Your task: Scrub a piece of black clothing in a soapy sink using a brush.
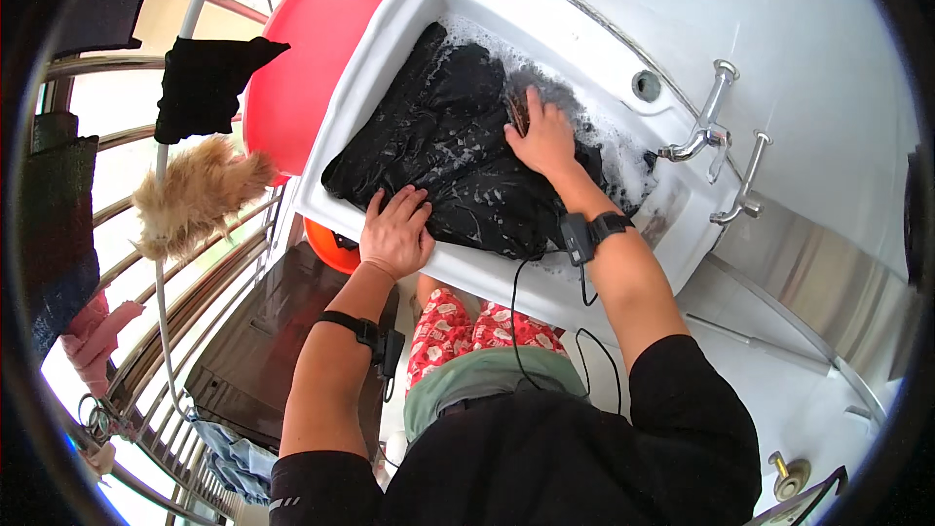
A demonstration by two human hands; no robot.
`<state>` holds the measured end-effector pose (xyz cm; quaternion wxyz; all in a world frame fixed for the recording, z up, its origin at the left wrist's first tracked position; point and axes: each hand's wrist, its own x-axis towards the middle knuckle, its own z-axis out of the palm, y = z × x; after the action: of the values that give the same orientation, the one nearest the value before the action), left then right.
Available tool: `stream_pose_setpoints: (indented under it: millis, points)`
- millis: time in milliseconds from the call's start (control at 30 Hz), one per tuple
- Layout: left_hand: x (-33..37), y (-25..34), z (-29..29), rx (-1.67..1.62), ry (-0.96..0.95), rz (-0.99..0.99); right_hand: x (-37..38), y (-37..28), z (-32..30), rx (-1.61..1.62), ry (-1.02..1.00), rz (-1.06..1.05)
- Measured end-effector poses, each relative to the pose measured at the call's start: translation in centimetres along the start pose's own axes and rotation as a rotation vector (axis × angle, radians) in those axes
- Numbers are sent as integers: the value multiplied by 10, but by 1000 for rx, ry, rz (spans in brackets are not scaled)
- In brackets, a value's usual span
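A soaked black garment (443,127), streaked with suds, lies spread across the white sink (326,131). My left hand (394,232) rests on the garment's near left edge at the sink rim, palm down with fingers stretched out. Over the far right part of the cloth, my right hand (547,141) is closed around a brown scrub brush (518,115), mostly hidden under the fingers. Foamy, greyish water (560,88) surrounds the brush and fills the sink's far right side.
Two metal taps (716,122) stick out from the wall at right. Beside the sink's left wall stands a pink basin (292,78); an orange basin (331,248) sits lower. A black cloth (209,83) and a tan furry thing (200,197) hang at left. Thin cables (516,321) dangle near my right forearm.
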<state>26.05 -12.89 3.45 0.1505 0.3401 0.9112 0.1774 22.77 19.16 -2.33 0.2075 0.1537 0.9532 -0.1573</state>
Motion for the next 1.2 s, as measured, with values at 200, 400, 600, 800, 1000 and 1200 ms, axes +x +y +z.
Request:
stream_pose_setpoints:
  millis: [200,400,600,800,1000,1200]
  points:
    - [6,2,4,69,-11,128,0,5,18,93,142,59]
    - [-1,-7,11,19,-77,80,-60,-55,23,297,246,-492]
    - [8,-3,9,16,-67,86,19,-34,12,-24,267,-249]
    - [3,-4,9,45,-27,69,-2,-49,7,250,282,-176]
    - [-7,-10,11,47,-103,66,-70,-103,33,202,66,-434]
    - [4,-2,15,12,-35,66,21,-48,16,3,372,-240]
